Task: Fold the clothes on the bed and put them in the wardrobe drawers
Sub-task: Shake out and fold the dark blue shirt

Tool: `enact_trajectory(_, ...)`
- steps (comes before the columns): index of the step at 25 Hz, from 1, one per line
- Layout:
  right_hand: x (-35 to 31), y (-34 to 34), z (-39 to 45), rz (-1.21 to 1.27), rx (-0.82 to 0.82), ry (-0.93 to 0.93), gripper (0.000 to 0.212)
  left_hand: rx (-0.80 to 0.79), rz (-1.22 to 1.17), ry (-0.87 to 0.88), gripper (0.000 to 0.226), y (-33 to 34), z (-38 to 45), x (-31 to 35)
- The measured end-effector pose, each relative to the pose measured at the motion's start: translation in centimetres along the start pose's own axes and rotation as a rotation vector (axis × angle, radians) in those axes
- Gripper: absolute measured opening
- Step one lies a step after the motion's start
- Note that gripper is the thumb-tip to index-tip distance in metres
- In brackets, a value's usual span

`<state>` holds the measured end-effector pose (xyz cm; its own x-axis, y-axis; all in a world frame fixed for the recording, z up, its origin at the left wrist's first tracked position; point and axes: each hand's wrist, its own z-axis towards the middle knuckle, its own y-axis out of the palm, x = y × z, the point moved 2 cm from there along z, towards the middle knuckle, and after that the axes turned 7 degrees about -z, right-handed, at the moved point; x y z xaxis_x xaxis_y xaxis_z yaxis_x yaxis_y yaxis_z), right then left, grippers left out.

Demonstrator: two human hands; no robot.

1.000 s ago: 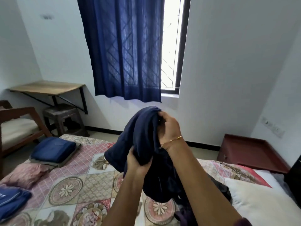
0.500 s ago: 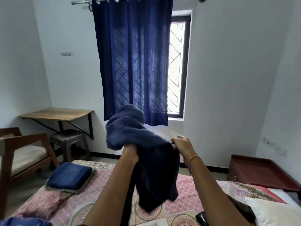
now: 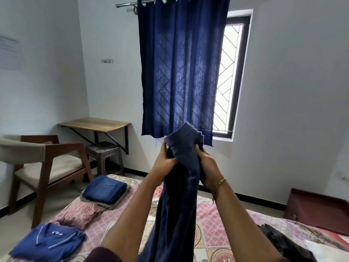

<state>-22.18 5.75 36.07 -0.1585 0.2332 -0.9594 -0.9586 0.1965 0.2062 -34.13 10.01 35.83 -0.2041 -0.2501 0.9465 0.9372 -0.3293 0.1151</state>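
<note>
so right now both hands are up in front of the curtain (image 3: 177, 69), holding a dark navy garment (image 3: 179, 186) in the air over the bed (image 3: 207, 220). the left hand (image 3: 166, 157) has its fingers curled into the bunched top of the cloth and the right hand (image 3: 206, 163) grips the other side of that same bunch, so both are closed on it and pretty close together. the rest of the garment hangs straight down between the forearms in a long twisted column, and i honestly can't tell if it's trousers or a top from here. my take on doing this step well: find the actual edge, waistband or shoulders, before you try folding anything. walk the hands apart along that top edge till the fabric goes flat between them, give it one shake so the twist drops out, then lay it down on a bare patch of the quilt and fold there. folding in mid air with it bunched like this would probably just lock the creases in. there's already a neat folded blue stack (image 3: 105, 191) at the far end, a pink folded piece (image 3: 81, 214) and a blue collared shirt (image 3: 49, 241) nearer on the left, so i'd match that size so they all sit nicely in a drawer. a dark heap (image 3: 277, 237) by the pillow (image 3: 330, 252) looks like it's still waiting. wardrobe isn't in view.
</note>
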Motion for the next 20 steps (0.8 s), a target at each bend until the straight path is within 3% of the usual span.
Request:
enact_trajectory(2,-0.1,-0.6,0.7,0.019,0.027,0.012,0.019,0.042,0.017,0.061,0.022,-0.6,0.4,0.9)
enact_trajectory(4,-0.8,-1.5,1.6,0.070,0.117,-0.014,0.019,0.212,0.176,0.127,0.007,-1.6,1.4,1.3)
enact_trajectory(7,-1.9,-3.4,2.3,0.080,0.305,-0.037,0.029,0.447,0.263,0.217,0.013,-2.4,2.4,3.2)
enact_trajectory(9,-2.2,-4.2,2.8,-0.058,0.331,-0.080,0.022,0.475,0.170,0.195,0.016,-2.2,2.4,4.1)
enact_trajectory(11,-2.6,-4.4,3.0,-0.077,0.324,-0.098,0.020,0.304,-0.167,0.125,0.029,-1.4,2.1,4.8)
enact_trajectory(12,-2.7,-4.5,3.3,0.010,0.266,-0.086,0.020,0.117,-0.287,0.104,0.036,-0.5,1.7,5.3)
enact_trajectory(13,-2.8,-4.4,3.5,0.086,0.186,-0.063,0.020,-0.082,-0.299,0.098,0.040,0.3,1.3,5.5)
enact_trajectory(15,-3.1,-3.8,3.9,0.118,0.046,-0.016,0.016,-0.361,0.024,0.185,0.031,1.7,1.3,5.7)
enact_trajectory(17,-3.8,-2.7,3.4,-0.026,-0.086,-0.061,0.018,-0.273,0.406,0.350,0.024,2.5,2.4,5.5)
enact_trajectory(18,-4.2,-1.9,3.0,-0.047,-0.135,-0.090,0.013,-0.246,0.433,0.351,0.024,2.5,2.7,5.2)
enact_trajectory(20,-4.4,-1.2,3.4,-0.047,-0.158,-0.126,0.017,-0.321,0.255,0.202,0.024,2.9,2.8,4.6)
